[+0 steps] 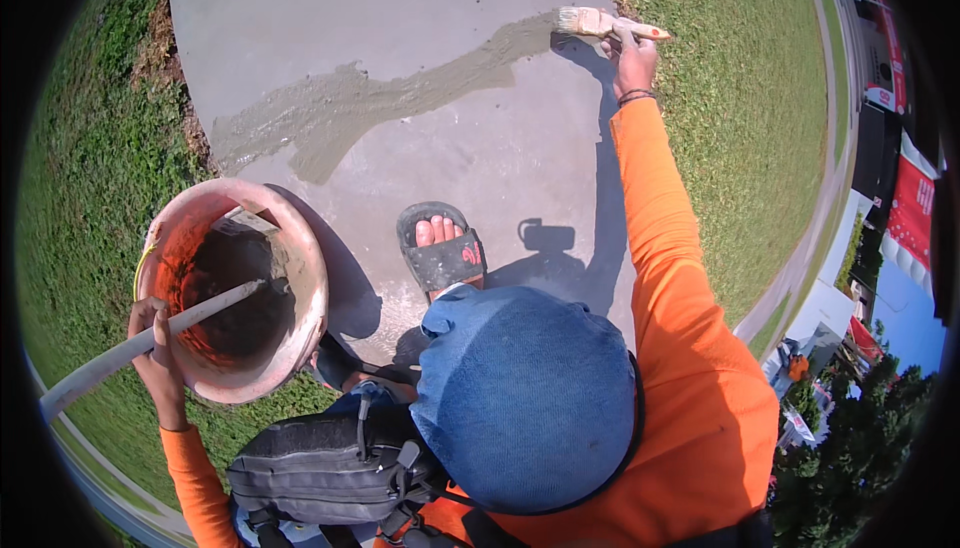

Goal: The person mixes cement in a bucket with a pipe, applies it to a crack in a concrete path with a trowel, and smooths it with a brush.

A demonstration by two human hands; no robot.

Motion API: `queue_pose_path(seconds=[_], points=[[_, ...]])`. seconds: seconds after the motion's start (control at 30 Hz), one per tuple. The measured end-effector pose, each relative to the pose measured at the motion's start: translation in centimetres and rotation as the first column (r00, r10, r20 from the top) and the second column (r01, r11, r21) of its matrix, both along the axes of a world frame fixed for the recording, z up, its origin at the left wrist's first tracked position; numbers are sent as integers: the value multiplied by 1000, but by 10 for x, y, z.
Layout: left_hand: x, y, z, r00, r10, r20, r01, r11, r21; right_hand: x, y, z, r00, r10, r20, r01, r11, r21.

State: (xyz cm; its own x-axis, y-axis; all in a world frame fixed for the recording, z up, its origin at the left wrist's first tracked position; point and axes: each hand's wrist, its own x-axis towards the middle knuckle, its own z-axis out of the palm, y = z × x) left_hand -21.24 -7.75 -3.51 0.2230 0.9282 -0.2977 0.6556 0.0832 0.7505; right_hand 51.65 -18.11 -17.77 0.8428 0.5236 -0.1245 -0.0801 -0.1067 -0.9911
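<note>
My right hand (632, 58) is closed around the wooden handle of a wide paintbrush (597, 23), its pale bristles touching the slab's right edge. A wet, darker grey band of cement slurry (400, 93) runs from the bristles leftward across the grey concrete slab (320, 8). At the left, my left hand (152, 353) is closed at the rim of a cement-stained, reddish bucket (305, 338), with a long pale pole (215, 306) passing through its fingers. The pole's far end dips into the bucket, where grey-brown mix (235, 253) lies. Part of the left-hand grip is hidden.
Grass (735, 128) borders the slab on both sides. A foot in a black slide sandal (440, 248) stands on the slab below the wet band. A black bag (330, 468) hangs at my left side. Beyond a curving path at the right are red banners (910, 203).
</note>
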Motion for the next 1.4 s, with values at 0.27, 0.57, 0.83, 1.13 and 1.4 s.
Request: queue_pose_path(seconds=[0.27, 0.57, 0.83, 1.13, 1.4], points=[[2, 3, -1, 1000, -17, 7, 17, 1000, 6, -37, 22, -30, 951, 229, 207, -166, 945, -282], [2, 1, 0, 1000, 15, 22, -15, 1000, 12, -13, 5, -23, 1000, -13, -22, 12, 999, -48], [4, 2, -5, 1000, -11, 23, 10, 999, 34, -10, 8, -38, 978, -192, 85, 199, 976, -93], [-2, 3, -7, 1000, -19, 18, 19, 999, 32, -13, 16, -39, 977, -7, 211, 27, 995, -91], [1, -1, -1, 1000, -2, 16, 1, 999, 37, -53, 21, -26, 975, 198, 99, -186, 975, -120]])
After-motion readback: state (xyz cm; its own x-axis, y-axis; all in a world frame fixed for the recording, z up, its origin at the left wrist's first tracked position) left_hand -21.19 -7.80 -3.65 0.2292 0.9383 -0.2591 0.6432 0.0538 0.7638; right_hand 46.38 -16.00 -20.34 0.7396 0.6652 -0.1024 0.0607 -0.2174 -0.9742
